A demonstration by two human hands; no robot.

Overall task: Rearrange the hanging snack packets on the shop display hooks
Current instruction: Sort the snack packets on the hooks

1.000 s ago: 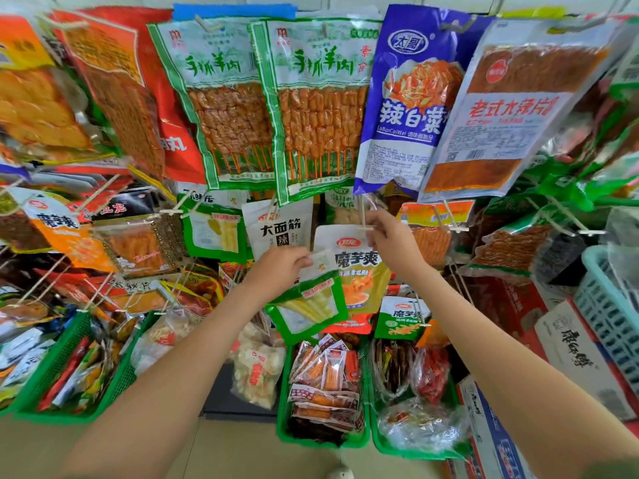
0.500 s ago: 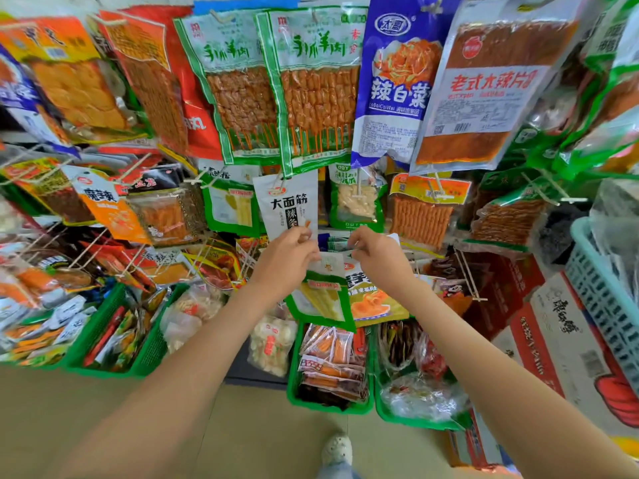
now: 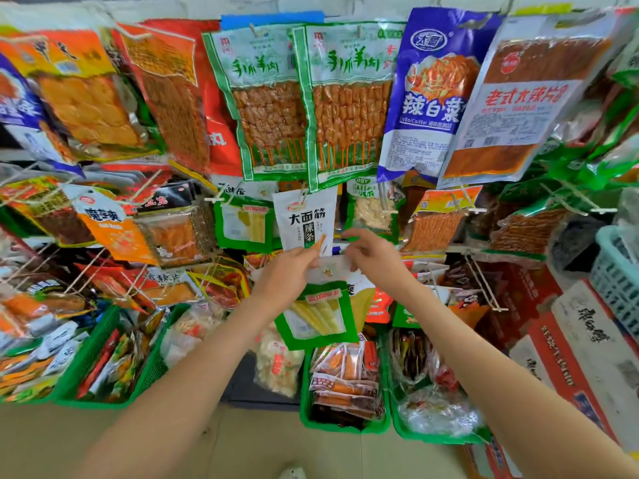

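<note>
A small green-bordered packet (image 3: 320, 314) with pale yellow strips hangs from my two hands at the middle of the display. My left hand (image 3: 288, 274) pinches its white top edge from the left. From the right, my right hand (image 3: 371, 259) pinches the same top edge. Just above my hands a white packet with black characters (image 3: 306, 219) hangs on a hook. Behind the green packet is an orange-yellow packet (image 3: 364, 300), mostly hidden.
Large packets hang in the top row, among them two green skewer packets (image 3: 304, 98) and a blue one (image 3: 432, 95). White hook rods (image 3: 484, 288) jut out on the right. Green baskets (image 3: 345, 425) of snacks sit below, cardboard boxes (image 3: 581, 357) at right.
My right hand left the hook area and came down to the green packet's top edge. Both hands now hold it close together, a little higher against the white packet.
</note>
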